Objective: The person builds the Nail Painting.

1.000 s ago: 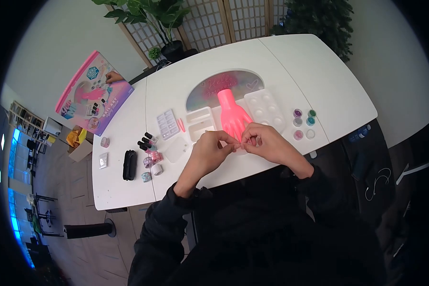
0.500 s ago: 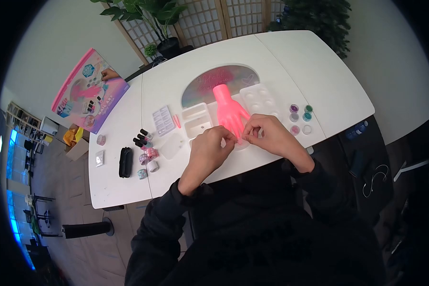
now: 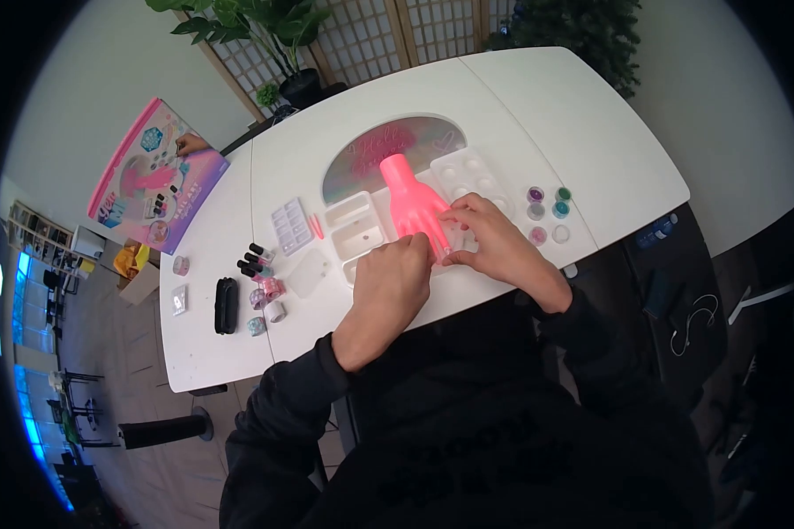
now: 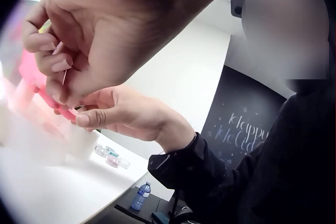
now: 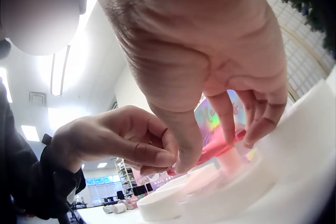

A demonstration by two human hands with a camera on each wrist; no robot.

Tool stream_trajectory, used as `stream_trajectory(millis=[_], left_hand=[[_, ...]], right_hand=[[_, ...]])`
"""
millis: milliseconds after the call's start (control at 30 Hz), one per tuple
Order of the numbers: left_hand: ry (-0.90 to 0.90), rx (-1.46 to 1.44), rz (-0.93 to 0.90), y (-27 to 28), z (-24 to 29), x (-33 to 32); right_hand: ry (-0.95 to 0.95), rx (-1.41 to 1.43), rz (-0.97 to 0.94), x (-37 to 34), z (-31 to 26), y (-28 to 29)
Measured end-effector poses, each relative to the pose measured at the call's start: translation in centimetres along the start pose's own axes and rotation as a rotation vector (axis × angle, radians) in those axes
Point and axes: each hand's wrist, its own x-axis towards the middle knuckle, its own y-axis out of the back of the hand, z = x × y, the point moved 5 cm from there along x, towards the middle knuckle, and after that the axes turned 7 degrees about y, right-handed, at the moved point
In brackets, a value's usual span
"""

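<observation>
A bright pink model hand [image 3: 406, 189] lies palm down with its fingers toward the person. My left hand [image 3: 392, 280] is at its fingertips, fingers curled; in the left wrist view a thin pale strip [image 4: 64, 77] shows between them. My right hand [image 3: 496, 245] holds one of the pink fingers, thumb at the tip and index finger farther up. In the right wrist view the right thumb and left fingertips meet near the end of that pink finger [image 5: 212, 149]. Beneath the model hand is a white tray base [image 3: 353, 212] with compartments.
Left of the base are a lidded-looking bead tray [image 3: 291, 226], pink tweezers [image 3: 316, 227], nail polish bottles [image 3: 256, 257], tape rolls [image 3: 273, 289] and a black case [image 3: 226, 305]. Small glitter pots [image 3: 536, 212] stand at right. A nail art box [image 3: 154, 181] stands at the far left.
Both hands were pinching close together over the pink fingertips. The right hand has moved onto a pink finger with thumb and index spread along it; the left has turned knuckles up, lower over the fingertips.
</observation>
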Motion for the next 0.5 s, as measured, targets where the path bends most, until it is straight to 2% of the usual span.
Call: stream_trajectory(millis=[100, 333, 400, 500], left_hand=[[-0.017, 0.003, -0.002, 0.1, -0.2, 0.2], [-0.068, 0.049, -0.013, -0.2, 0.4, 0.4], [-0.027, 0.128, -0.046, 0.4, 1.2, 0.4], [-0.029, 0.153, -0.068, -0.4, 0.5, 0.8]], right_hand=[[0.085, -0.041, 0.083, -0.2, 0.5, -0.5], [0.013, 0.010, 0.022, -0.1, 0.5, -0.6], [0.071, 0.005, 0.078, -0.2, 0.6, -0.6], [0.090, 0.000, 0.065, -0.2, 0.6, -0.5]])
